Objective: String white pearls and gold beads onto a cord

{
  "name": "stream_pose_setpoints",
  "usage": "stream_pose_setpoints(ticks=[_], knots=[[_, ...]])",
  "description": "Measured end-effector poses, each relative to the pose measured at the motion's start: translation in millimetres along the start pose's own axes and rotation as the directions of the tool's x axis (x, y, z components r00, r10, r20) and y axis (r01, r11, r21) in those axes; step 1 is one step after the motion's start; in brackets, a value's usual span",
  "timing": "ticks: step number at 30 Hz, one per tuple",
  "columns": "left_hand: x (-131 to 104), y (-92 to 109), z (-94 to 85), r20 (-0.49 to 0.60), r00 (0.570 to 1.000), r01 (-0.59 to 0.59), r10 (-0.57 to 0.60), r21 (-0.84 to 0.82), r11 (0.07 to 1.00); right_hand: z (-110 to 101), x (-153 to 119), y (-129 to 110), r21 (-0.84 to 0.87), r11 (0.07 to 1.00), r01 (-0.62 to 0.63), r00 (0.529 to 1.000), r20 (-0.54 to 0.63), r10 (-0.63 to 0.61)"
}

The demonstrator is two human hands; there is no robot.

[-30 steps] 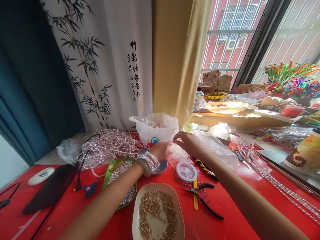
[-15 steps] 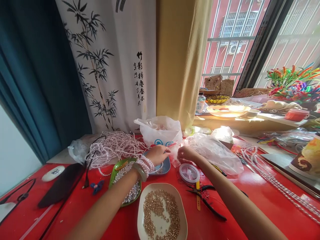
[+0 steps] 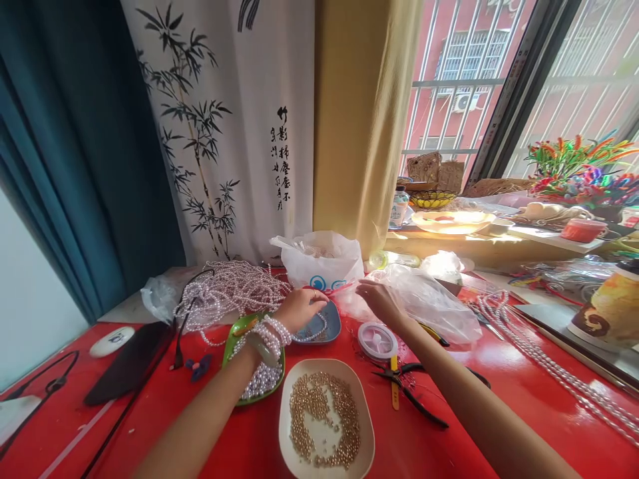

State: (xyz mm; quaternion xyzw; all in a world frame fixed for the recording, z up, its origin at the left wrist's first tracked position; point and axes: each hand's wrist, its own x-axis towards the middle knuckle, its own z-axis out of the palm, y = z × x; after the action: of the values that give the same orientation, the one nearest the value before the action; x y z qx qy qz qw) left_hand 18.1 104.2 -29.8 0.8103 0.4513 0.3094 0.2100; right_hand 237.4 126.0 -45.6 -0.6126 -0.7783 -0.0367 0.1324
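Parting, the hands sit wider than a second ago. Left hand [image 3: 302, 308], fingers curled toward thumb, hovers over blue tray [image 3: 338, 327], bead strand [image 3: 323, 327] inside; right hand [image 3: 380, 301], fingers bent, beside white bag [image 3: 298, 261]. Any grip: can't say. Gap suggests a pulling stroke.

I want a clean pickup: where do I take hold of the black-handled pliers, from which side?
Probably the lower handle, from the near side. The pliers lie flat, jaws pointing left, handles splayed rightward; the lower one is exposed, while the upper reaches the outline of the right forearm.
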Motion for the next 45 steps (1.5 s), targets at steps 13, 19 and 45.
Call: stream_pose_setpoints(ticks=[13, 19, 45], knots=[[-20, 14, -11.3, -0.162, 0.984, 0.028, -0.075, -0.275, 0.961, -55, -37, -50, 0.127, 0.9, 0.418, 0.872, -0.335, -0.358], [-24, 26, -9.3, 0.118, 0.981, 0.196, -0.157, -0.573, 0.795, -58, -50, -65, 0.561, 0.797, 0.223, 0.923, -0.384, 0.012], [-34, 32, -7.7, 0.384, 0.912, 0.405, -0.145, -0.787, 0.465, -62, -45, -58, 0.744, 0.669, 0.003, 0.999, -0.033, 0.032]])
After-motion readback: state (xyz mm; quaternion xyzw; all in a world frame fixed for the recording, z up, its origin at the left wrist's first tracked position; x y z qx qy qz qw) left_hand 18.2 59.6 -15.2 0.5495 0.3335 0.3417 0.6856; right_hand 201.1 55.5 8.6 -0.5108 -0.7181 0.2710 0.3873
